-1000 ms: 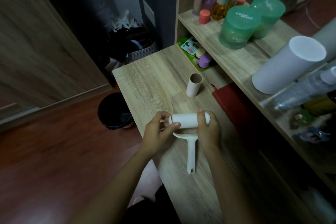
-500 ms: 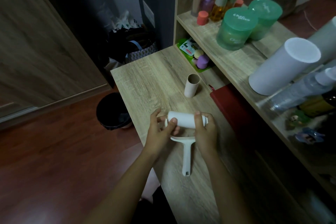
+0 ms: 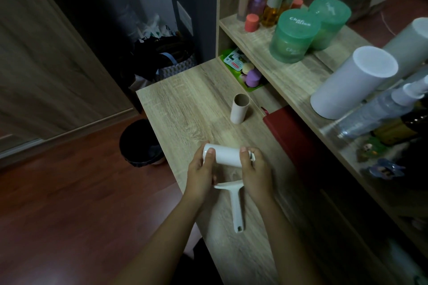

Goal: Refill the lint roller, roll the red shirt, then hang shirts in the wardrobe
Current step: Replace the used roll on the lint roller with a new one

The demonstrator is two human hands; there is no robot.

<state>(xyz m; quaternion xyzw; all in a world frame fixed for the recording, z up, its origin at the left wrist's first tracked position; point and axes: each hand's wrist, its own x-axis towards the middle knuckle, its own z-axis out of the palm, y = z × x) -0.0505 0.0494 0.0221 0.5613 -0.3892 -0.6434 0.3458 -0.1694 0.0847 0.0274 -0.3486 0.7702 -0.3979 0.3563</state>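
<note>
A white lint roller (image 3: 238, 208) is held just above the wooden desk (image 3: 185, 109), its handle pointing toward me. A fresh white refill roll (image 3: 225, 156) sits on its head. My left hand (image 3: 201, 173) grips the roll's left end, thumb on top. My right hand (image 3: 253, 170) grips the right end, where the roller's end cap shows. An empty cardboard core (image 3: 239, 109) stands upright farther back on the desk. A folded red shirt (image 3: 291, 136) lies under the shelf at the right.
A shelf (image 3: 259, 39) at the right carries bottles, two green jars (image 3: 294, 34) and a white cylinder (image 3: 352, 81). A black waste bin (image 3: 141, 143) stands on the floor left of the desk. A wooden wardrobe door (image 3: 46, 65) fills the left.
My left thumb has shifted from the roll's end face onto its top. The roll and handle have tilted slightly, with the handle swinging a little to the right.
</note>
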